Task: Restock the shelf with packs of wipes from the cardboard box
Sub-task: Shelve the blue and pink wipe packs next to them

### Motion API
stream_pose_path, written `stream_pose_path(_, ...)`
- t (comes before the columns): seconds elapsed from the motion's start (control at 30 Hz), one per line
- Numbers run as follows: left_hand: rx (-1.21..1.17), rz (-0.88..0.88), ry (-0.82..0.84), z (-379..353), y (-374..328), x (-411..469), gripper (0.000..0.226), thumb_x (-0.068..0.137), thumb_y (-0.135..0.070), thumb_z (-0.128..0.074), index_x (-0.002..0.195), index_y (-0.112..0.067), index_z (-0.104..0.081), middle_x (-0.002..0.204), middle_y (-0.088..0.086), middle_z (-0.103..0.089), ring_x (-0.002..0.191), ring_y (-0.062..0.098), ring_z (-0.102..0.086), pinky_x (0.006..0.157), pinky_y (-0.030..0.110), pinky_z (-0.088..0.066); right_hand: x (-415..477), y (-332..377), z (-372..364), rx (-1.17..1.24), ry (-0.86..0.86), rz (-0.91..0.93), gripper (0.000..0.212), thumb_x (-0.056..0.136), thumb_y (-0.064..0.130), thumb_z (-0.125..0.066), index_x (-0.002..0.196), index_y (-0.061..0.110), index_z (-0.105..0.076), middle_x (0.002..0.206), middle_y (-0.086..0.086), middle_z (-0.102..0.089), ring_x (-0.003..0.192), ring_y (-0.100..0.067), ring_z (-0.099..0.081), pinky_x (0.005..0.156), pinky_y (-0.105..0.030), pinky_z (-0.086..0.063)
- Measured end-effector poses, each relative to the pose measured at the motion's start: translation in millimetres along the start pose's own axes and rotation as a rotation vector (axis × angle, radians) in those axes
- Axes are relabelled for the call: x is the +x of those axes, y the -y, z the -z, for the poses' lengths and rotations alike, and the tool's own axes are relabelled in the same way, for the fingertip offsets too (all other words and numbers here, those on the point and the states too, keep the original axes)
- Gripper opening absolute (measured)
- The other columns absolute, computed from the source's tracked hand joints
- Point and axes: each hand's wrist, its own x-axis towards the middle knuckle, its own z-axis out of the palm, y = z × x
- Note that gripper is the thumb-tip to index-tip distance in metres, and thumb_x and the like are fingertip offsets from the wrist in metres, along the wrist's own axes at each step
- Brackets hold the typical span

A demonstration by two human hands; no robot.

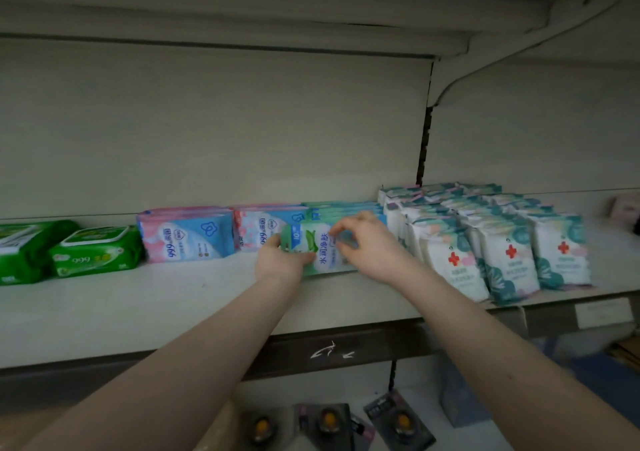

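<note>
Both hands (282, 260) (367, 242) clasp a green wipes pack (320, 251) upright on the shelf (138, 298).

Held pack (320, 251) stands on the shelf (138, 312), before its row (343, 208).

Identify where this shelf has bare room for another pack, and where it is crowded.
Free: the front strip of the shelf before the green tubs and pink-blue packs. Crowded: the red-cross packs on the right, and the aloe pack both hands hold.

Both our bare forearms extend forward to the green wipes pack (320, 251): our left hand (282, 260) clasps its lower-left edge, our right hand (363, 242) pinches its upper-right face with curled fingers.
</note>
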Motion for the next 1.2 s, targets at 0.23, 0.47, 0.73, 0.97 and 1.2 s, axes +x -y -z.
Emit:
stream_pose_path(0.23,0.434,-0.142,-0.022,-16.8,-6.3,7.0,0.055,0.069,-0.018,-0.081,0.11,-0.007,-0.047,0.117,0.016,-0.054,0.089,0.026,-0.055,0.076,0.029,-0.041,-14.2,-4.9,-21.0,0.012,0.102,-0.126,0.04,0.091,0.025,-0.053,0.13,0.019,-0.049,0.134,-0.013,-0.032,0.117,-0.03,-0.049,0.107,-0.031,-0.035)
stream_pose_path(0.47,0.492,-0.114,-0.012,-33.0,-8.0,13.1,0.07,0.068,-0.023,-0.082,0.12,-0.003,-0.041,0.12,0.02,-0.054,0.108,0.034,-0.055,0.085,0.038,-0.044,-12.1,-11.8,-19.5,0.087,0.018,-0.217,0.037,0.088,0.023,-0.054,0.125,0.018,-0.055,0.13,-0.014,-0.043,0.117,-0.03,-0.049,0.101,-0.029,-0.037)
stream_pose_path(0.73,0.562,-0.133,0.012,-25.5,-15.2,9.3,0.071,0.068,-0.03,-0.08,0.12,-0.006,-0.037,0.122,0.018,-0.051,0.11,0.034,-0.053,0.087,0.039,-0.044,-14.4,-11.8,-19.7,0.192,-0.036,-0.254,0.031,0.087,0.022,-0.057,0.118,0.015,-0.058,0.128,-0.012,-0.047,0.111,-0.026,-0.053,0.089,-0.024,-0.037)
stream_pose_path(0.97,0.527,-0.344,-0.191,-8.0,-31.3,-18.6,0.066,0.068,-0.041,-0.077,0.118,-0.013,-0.043,0.12,0.018,-0.05,0.113,0.036,-0.049,0.094,0.043,-0.041,-30.3,1.3,-7.5,0.326,-0.212,-0.287,0.028,0.09,0.021,-0.056,0.115,0.011,-0.06,0.121,-0.011,-0.057,0.106,-0.024,-0.057,0.083,-0.023,-0.038)
stream_pose_path(1.2,0.381,-0.479,-0.141,-21.0,-41.9,-55.9,0.059,0.07,-0.039,-0.075,0.115,-0.011,-0.049,0.116,0.017,-0.055,0.112,0.033,-0.049,0.093,0.041,-0.038,-62.2,4.6,14.3,0.42,-0.379,-0.276,0.025,0.092,0.015,-0.054,0.115,0.007,-0.059,0.118,-0.006,-0.06,0.091,-0.012,-0.056,0.069,-0.012,-0.036)
